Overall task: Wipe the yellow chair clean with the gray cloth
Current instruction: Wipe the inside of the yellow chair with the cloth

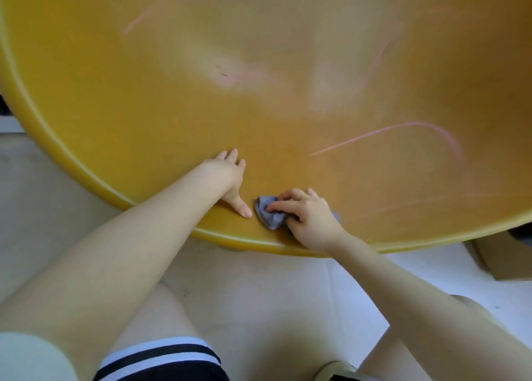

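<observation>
The yellow chair (pixel 178 98) fills the upper frame as a broad, curved plastic surface with pink streaks and pale smudges on it. My right hand (pixel 309 218) grips the crumpled gray cloth (pixel 269 213) and presses it on the chair near its front rim. My left hand (pixel 230 180) rests flat on the chair just left of the cloth, fingers spread and thumb pointing toward the cloth. Part of the cloth is hidden under my right palm.
Pale floor (pixel 57 207) lies below the chair's rim. My bare knees and striped shorts (pixel 161 357) show at the bottom. A brown cardboard piece (pixel 501 259) lies on the floor at the right. A long pink line (pixel 388 131) marks the chair right of centre.
</observation>
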Demonstrator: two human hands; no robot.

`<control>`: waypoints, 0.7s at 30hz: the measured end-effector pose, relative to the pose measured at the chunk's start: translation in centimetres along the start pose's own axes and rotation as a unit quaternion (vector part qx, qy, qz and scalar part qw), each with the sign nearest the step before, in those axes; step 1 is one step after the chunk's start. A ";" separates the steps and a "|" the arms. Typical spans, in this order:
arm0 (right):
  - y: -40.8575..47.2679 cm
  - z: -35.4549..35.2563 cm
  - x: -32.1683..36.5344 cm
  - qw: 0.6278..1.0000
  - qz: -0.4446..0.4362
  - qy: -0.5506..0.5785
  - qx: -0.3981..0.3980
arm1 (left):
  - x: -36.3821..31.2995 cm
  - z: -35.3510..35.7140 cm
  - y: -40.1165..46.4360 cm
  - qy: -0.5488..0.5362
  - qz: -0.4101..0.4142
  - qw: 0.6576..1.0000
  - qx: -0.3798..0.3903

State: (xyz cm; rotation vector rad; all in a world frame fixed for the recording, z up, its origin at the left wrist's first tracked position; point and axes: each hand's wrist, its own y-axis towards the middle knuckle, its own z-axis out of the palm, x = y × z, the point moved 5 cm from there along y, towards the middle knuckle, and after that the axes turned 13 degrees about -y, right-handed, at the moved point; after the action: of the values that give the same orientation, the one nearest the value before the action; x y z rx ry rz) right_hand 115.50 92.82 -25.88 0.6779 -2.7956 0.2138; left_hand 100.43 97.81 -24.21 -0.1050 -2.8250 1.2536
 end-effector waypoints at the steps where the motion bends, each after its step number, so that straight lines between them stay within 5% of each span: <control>1: -1.8 -0.4 0.9 0.999 -0.038 0.028 -0.001 | -0.1 0.1 -0.1 -0.010 0.000 1.000 -0.002; 7: -2.5 -0.6 -0.4 0.994 -0.100 0.039 0.007 | -0.1 1.4 0.1 -0.047 -0.027 0.998 -0.031; 15: 6.3 -0.1 -6.5 0.994 0.084 -0.069 -0.001 | -1.4 1.1 0.6 -0.112 -0.080 0.989 -0.060; 21: 1.6 -0.5 -5.6 0.999 -0.029 0.006 -0.016 | -1.9 1.4 0.6 -0.134 -0.076 0.983 -0.098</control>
State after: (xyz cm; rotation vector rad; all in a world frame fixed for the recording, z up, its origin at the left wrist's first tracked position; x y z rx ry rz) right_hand 119.70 96.77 -27.07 0.7475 -2.7579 0.1597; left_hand 102.27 97.07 -25.61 0.2883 -3.1050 1.0266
